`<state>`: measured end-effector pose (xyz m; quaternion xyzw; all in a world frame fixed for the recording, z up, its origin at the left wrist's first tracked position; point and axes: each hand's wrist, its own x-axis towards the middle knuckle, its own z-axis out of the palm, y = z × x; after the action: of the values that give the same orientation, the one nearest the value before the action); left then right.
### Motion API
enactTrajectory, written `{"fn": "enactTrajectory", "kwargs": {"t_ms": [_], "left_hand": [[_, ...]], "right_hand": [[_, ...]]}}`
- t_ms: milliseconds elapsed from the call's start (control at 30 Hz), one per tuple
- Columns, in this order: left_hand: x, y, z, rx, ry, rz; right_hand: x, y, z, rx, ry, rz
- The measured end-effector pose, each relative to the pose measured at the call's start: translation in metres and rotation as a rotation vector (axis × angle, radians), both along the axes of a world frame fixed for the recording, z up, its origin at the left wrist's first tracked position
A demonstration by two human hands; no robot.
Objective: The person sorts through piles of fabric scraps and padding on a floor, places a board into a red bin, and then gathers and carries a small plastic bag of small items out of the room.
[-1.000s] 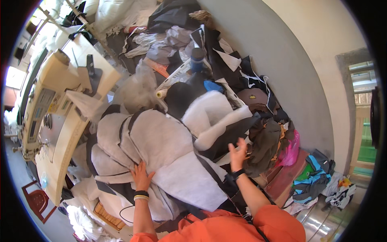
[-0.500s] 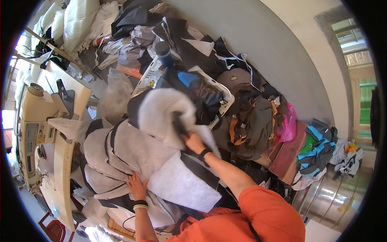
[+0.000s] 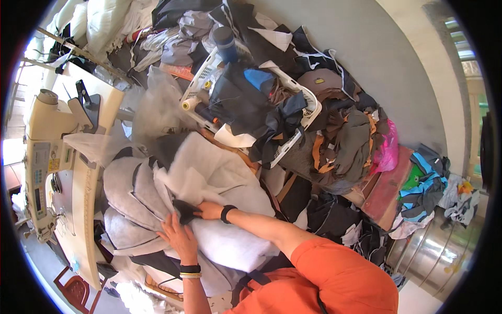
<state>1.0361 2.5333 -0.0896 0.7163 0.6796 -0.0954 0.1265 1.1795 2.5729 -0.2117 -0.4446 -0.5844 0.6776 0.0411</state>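
Observation:
A pile of pale, fluffy padded fabric panels (image 3: pixel 151 201) with black edging and black undersides lies in front of me. My right hand (image 3: pixel 210 210) grips a dark fabric edge (image 3: pixel 185 211) of a padded piece, its fingertips closed on it. Beside that edge, my left hand (image 3: pixel 179 238) rests on the panels with fingers stretched out; what lies under its palm is hidden. A white padded panel (image 3: pixel 230 243) spreads below my right wrist. Another large fluffy panel (image 3: pixel 214 167) lies folded over just beyond my right hand.
On the left a sewing machine (image 3: pixel 44 131) stands on a pale table (image 3: pixel 86 225). Ahead is a white plastic basket (image 3: pixel 312 109) of dark cloth and thread spools. Brown garments (image 3: pixel 350 141) and a pink bag (image 3: pixel 388 149) lie to the right, before the grey wall.
My right hand has brought the fluffy piece down and left, toward my left hand. That piece now lies on the pile, uncovering more of the basket. My left hand has shifted slightly.

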Motion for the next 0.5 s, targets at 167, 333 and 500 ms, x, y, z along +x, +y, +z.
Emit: {"fn": "enactTrajectory", "kwargs": {"t_ms": [167, 333, 500], "left_hand": [[0.019, 0.021, -0.014, -0.086, -0.089, 0.075], [0.033, 0.019, -0.069, -0.231, 0.063, -0.004], [0.036, 0.005, -0.082, -0.325, 0.078, 0.052]], "right_hand": [[-0.023, -0.037, -0.029, 0.056, 0.003, -0.044], [0.024, -0.069, -0.076, -0.053, -0.076, 0.325], [0.126, 0.036, 0.056, -0.020, 0.265, 0.201]]}}
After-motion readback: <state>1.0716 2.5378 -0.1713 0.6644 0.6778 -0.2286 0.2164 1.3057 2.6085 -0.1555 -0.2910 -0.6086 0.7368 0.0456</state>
